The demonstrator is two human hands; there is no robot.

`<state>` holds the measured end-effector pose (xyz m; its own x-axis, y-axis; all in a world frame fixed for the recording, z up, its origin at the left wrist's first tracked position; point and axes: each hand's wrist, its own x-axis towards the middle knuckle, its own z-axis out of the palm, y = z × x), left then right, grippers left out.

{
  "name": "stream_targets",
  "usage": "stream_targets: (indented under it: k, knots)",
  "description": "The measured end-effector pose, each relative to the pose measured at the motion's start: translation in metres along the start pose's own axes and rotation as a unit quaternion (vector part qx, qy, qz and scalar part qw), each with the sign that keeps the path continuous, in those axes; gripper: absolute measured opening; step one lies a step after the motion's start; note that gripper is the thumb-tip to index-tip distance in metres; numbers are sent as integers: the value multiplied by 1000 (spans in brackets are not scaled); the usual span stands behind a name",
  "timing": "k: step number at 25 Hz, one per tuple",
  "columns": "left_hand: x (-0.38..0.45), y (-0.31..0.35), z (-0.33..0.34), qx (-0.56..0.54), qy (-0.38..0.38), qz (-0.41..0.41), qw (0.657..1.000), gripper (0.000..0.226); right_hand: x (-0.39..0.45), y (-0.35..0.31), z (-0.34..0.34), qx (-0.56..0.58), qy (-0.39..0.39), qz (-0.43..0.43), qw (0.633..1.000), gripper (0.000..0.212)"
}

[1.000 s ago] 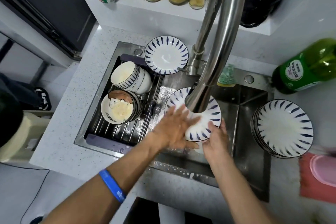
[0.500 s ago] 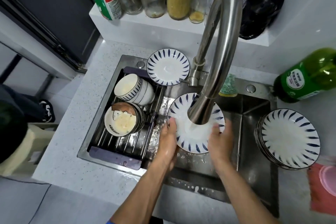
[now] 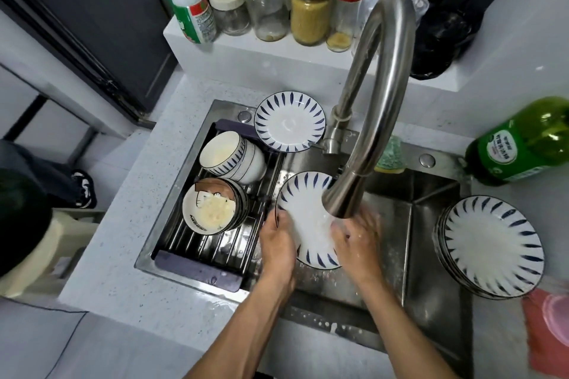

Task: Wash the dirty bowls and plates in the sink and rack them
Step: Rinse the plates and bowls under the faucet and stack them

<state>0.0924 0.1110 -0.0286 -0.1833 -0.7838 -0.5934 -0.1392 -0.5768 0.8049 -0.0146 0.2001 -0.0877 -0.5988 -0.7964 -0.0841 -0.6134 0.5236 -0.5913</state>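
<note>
Here, two bare forearms reach in from the near edge of the counter [image 3: 117, 258] into the steel sink [image 3: 431, 255]. The left hand [image 3: 277, 246] grips the left rim of a white plate with blue dashes [image 3: 304, 209], fingers curled around its edge. The right hand [image 3: 357, 243] lies on the plate's right side with its fingers spread on the wet face; it is blurred, so whether the thumb hooks the rim cannot be told. The plate is held tilted over the sink's middle, directly beneath the faucet [image 3: 378, 95] head, with water running over its face. Left of the plate, a ribbed rack [image 3: 212, 252] spans the sink's left part. It carries a stack of bowls [image 3: 214, 208] on its side, food residue in the front one, and just behind it a second stack of bowls [image 3: 231, 157], also on its side. At the sink's right edge a pile of matching plates [image 3: 492, 243] rests face up. Behind the rack, at the sink's far left corner, a single rinsed plate [image 3: 289, 121] leans beside the faucet base. A green sponge [image 3: 389, 155] sits at the sink's far edge, and a green bottle [image 3: 523, 141] lies at the counter's right edge. Farthest, jars [image 3: 311, 9] and a spray bottle [image 3: 187, 0] line the raised shelf.
</note>
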Motion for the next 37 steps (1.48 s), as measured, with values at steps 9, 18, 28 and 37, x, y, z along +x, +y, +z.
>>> stream_targets:
  k: [9,18,28,37]
  knots:
    - [-18,-17,20,-37,-8,-137,990,38,3,-16,-10,384,156,397,819,8]
    - [0,49,51,293,-233,43,926,27,3,-15,-41,246,94,247,933,25]
    - [-3,-1,11,74,-3,-62,995,53,2,-8,-12,646,88,453,608,31]
    - [-5,7,-10,184,-96,-13,978,49,10,-17,11,633,5,480,608,41]
